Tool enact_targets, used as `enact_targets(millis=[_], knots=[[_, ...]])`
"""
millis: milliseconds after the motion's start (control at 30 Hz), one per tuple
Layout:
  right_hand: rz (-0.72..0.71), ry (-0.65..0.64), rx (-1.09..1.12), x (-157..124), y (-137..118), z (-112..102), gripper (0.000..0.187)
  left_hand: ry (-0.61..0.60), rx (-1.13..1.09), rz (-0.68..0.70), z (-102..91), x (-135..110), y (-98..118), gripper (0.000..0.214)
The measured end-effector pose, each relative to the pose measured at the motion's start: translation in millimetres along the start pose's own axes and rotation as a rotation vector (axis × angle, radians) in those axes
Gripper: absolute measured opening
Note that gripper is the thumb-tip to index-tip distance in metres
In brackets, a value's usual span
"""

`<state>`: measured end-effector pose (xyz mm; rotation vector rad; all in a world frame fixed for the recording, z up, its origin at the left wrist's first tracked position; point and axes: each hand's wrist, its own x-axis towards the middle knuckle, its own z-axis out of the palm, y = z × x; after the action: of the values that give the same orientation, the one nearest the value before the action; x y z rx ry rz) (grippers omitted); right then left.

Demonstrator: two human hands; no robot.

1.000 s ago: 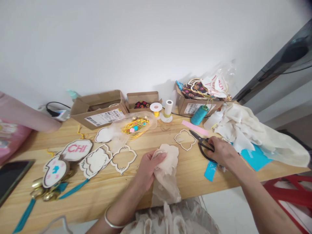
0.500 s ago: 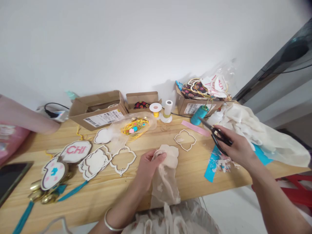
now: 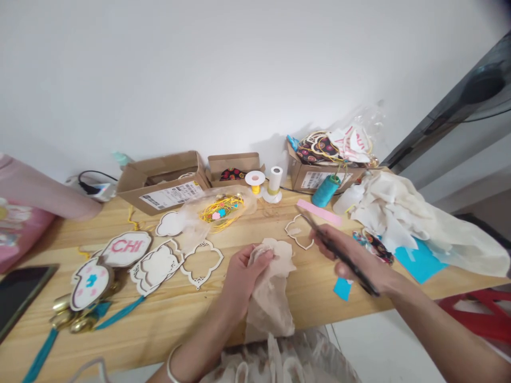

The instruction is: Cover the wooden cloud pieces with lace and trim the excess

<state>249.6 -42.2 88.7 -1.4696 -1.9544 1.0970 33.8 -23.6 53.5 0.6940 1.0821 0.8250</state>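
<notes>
Pretty basic room tbh: plain white wall (image 3: 199, 80), brightest around the middle, with a light wood desk (image 3: 149, 324) in front. Pale floor (image 3: 369, 340) below, plus some red seat (image 3: 495, 316) poking in lower right.

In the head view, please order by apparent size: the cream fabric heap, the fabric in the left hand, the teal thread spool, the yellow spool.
1. Cream fabric heap
2. Fabric in the left hand
3. Teal thread spool
4. Yellow spool
</notes>
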Motion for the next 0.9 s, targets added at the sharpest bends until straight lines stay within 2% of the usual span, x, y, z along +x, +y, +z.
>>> enact_targets(millis=[100, 200, 300, 533, 900], knots=[[0.053, -0.132, -0.121, -3.4, -8.2, -0.3, 0.056, 0.027, 0.096, 0.06, -1.2, 0.2, 0.9, 0.025], [0.106, -0.141, -0.205, -4.7, -12.5, -0.5, 0.052, 0.041, 0.153, 0.088, -1.2, 1.3, 0.2, 0.029], [0.11, -0.148, -0.197, -3.7, -13.4, -1.6, 0.054, 0.008, 0.179, 0.083, -0.5, 1.9, -1.4, 0.033], [0.094, -0.178, -0.155, 0.0, -20.0, -3.1, 0.048, -0.036, 0.232, 0.158, -1.4, 3.7, -4.6, 0.025], [0.05, -0.171, -0.164, 0.5, -7.6, 2.8, 0.042, -0.077, 0.262, 0.144, 0.4, 5.3, -5.3, 0.025]])
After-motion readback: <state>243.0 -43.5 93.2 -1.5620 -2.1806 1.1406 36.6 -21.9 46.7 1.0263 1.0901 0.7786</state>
